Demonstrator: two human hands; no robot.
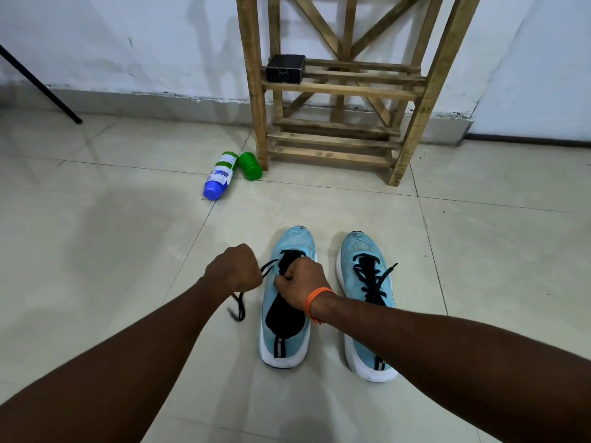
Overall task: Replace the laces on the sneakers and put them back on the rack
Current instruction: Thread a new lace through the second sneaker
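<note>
Left hand grips the black lace; right hand, fisted over the sneaker beneath it, seemingly pinches the lace too. Pull evenly, steadying the shoe.

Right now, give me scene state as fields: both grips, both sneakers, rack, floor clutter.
left grip: fist holds black lace, end dangling
right grip: curled over left sneaker; what it pinches is hidden
left sneaker: on floor, partly laced
right sneaker: on floor, laced, ends loose
rack: wooden, black box on shelf
clutter: white bottle and green bottle lying by rack leg
</note>
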